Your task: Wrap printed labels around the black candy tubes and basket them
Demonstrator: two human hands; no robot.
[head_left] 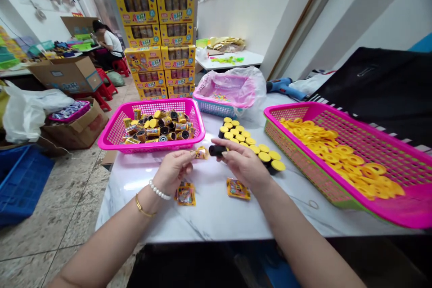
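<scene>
Left hand pinching a shiny yellow foil sachet, right hand clenching a smooth black plastic cylinder by one end

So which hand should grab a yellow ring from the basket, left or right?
Right, probably. The right hand is much nearer the pink basket of yellow rings, though its fingers hold a black tube. The left hand is farther away, with a small packet at its fingertips.

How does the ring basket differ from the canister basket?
The ring basket holds loose yellow rings; the canister basket holds labelled canisters. The ring basket shows green sides; the canister basket is all magenta. Both are mesh plastic baskets with magenta rims.
</scene>
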